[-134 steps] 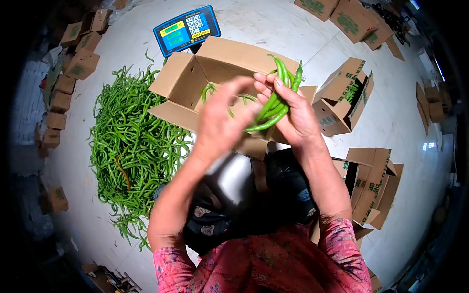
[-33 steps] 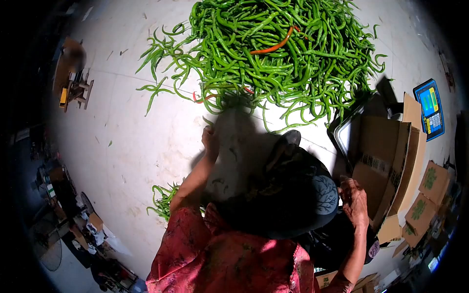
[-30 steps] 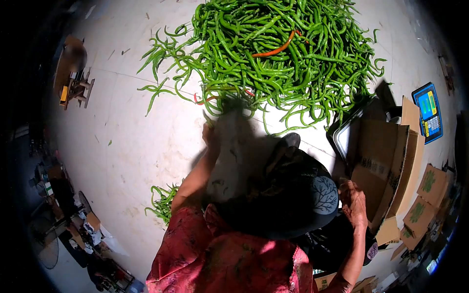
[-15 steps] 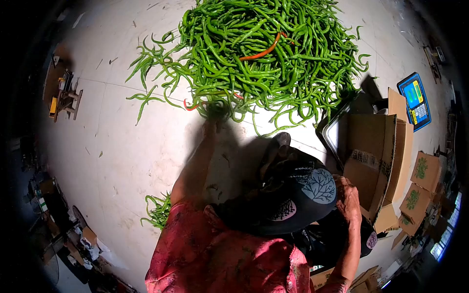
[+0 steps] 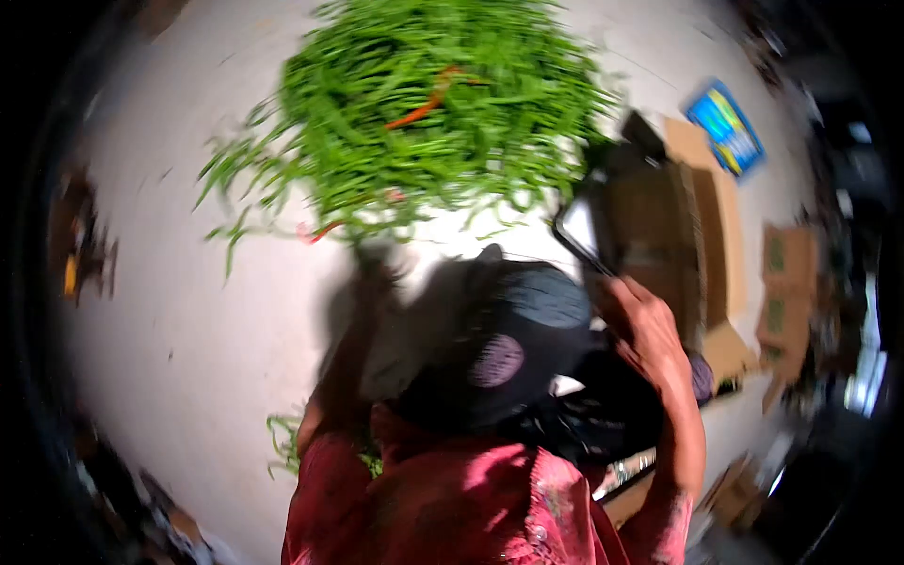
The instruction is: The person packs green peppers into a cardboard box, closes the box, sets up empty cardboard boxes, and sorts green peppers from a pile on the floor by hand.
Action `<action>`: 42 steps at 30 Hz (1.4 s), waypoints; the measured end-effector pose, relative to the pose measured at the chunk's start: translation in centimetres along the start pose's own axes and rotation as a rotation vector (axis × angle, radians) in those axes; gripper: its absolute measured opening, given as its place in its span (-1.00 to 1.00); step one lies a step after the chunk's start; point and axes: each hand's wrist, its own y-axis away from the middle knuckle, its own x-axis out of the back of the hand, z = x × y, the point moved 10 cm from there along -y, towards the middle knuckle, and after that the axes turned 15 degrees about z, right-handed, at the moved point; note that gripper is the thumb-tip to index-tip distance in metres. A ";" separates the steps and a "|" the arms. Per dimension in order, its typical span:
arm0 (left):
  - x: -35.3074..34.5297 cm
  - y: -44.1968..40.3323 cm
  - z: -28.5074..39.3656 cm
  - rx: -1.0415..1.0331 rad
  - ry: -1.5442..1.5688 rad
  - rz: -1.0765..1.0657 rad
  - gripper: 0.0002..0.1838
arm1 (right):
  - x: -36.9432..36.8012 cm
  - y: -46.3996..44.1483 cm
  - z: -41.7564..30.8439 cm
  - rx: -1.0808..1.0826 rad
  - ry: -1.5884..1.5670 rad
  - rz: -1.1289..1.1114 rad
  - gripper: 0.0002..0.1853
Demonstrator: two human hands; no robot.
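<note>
A large heap of long green chili peppers (image 5: pixel 452 141) lies on the pale floor (image 5: pixel 169 311), blurred by motion. One red pepper (image 5: pixel 421 111) rests on top. My left hand (image 5: pixel 375 271) is low at the heap's near edge, in dark shadow; its fingers are too smeared to read. Close to it lies a reddish pepper (image 5: pixel 325 232). My right hand (image 5: pixel 645 325) is beside the open cardboard box (image 5: pixel 659 217), fingers stretched toward the rim of a dark tray (image 5: pixel 576 243). Whether it touches the rim is unclear. A black cap (image 5: pixel 471 348) hides part of the floor between my arms.
A blue scale display (image 5: pixel 725 130) sits beyond the box. Flattened cardboard pieces (image 5: pixel 789 292) lie at the right. A small bunch of green peppers (image 5: pixel 282 441) is beside my left arm. Dark clutter lines both sides of the view.
The view has shifted, moving the heap and box leftward in it. My right hand has moved up from beside the cap toward the tray rim. My left hand remains near the heap's edge.
</note>
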 end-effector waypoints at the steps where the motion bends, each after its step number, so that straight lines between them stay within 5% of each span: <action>1: -0.3 -0.9 1.4 -0.151 -0.091 -0.042 -0.75 | 0.5 0.0 0.6 -0.055 -0.024 -0.017 -0.50; 2: -0.6 -4.3 1.4 -0.410 -0.155 -0.019 -0.72 | 1.2 -0.1 1.1 -0.017 -0.018 0.050 -0.60; 4: -7.1 3.8 12.3 -0.128 -0.129 -0.080 -0.73 | 1.7 0.0 1.7 0.020 -0.138 0.155 -0.69; 5: -9.6 4.6 14.7 -0.224 0.045 -0.209 -0.71 | 1.6 0.0 2.1 0.008 -0.198 0.167 -0.69; 8: -16.2 9.6 23.1 -0.349 -0.126 -0.171 -0.65 | 1.1 -0.5 2.4 0.050 -0.252 0.213 -0.67; 10: -20.4 13.5 26.1 -0.392 -0.123 -0.328 -0.61 | 1.3 -0.1 3.0 0.041 -0.347 0.312 -0.64; 17: -34.3 28.2 30.7 -0.604 -0.337 -0.796 -0.66 | 3.3 -0.2 4.9 -0.025 -0.548 0.456 -0.37; 22: -41.7 35.0 33.3 -0.759 -0.351 -0.852 -0.64 | 8.5 3.7 8.0 -0.185 -0.493 1.032 -0.19; 25: -47.8 38.2 31.9 -0.788 -0.440 -1.030 -0.58 | 11.7 7.5 9.4 -0.255 -0.518 1.186 -0.22; 26: -49.4 39.1 30.5 -0.659 -0.387 -1.111 -0.55 | 12.4 9.2 9.9 -0.253 -0.501 1.260 -0.24; 28: -52.0 41.4 28.5 -0.805 -0.406 -1.251 -0.49 | 12.9 12.5 11.5 -0.318 -0.529 1.287 -0.33; 30: -53.8 41.0 26.5 -1.248 -0.436 -1.189 -0.38 | 13.4 17.5 13.0 -0.445 -0.468 1.360 -0.47; 34: -52.1 39.2 21.9 -1.208 -0.646 -1.099 -0.46 | 12.9 28.9 17.3 -0.680 0.077 1.334 -0.48; 42: -49.4 41.7 21.0 -1.104 -0.660 -1.312 -0.61 | -2.2 53.1 24.8 -1.630 0.302 0.837 0.00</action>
